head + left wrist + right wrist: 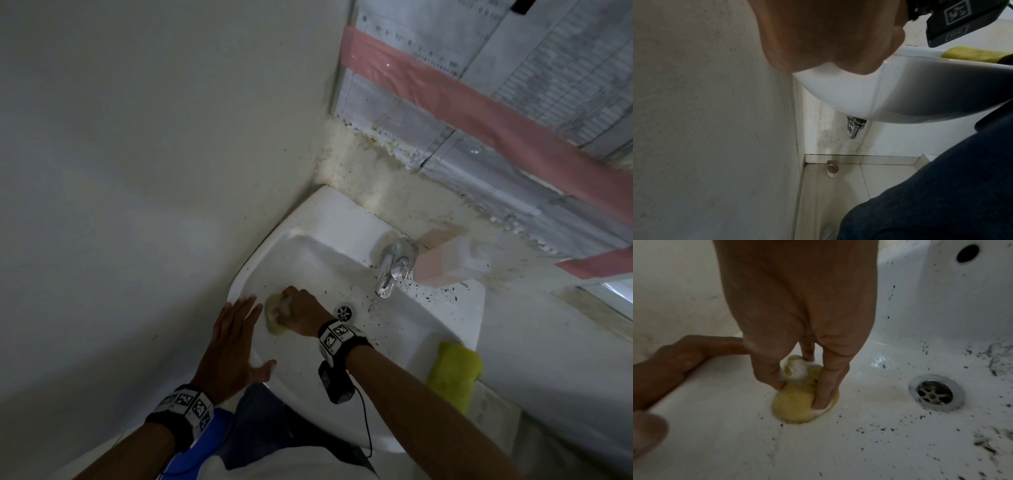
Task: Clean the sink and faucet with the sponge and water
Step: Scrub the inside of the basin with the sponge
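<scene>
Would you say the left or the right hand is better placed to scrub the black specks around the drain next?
Right, probably. The right hand already grips the sponge in the basin beside the drain; the left hand rests flat on the sink rim.

No word or number can be read anywhere. The sheets (pixel 534 68) taped to the wall above the sink carry printed tables of small rows, but the print is too fine and blurred to make out. Faint dark lettering (pixel 463 284) sits on the sink's back ledge beside the pink-and-white block; its letters cannot be told. The wrist bands (pixel 337 334) bear black-and-white square code markers, patterns rather than text. The black device (pixel 955 21) seen from the left wrist shows similar square markers, likewise unreadable.
</scene>
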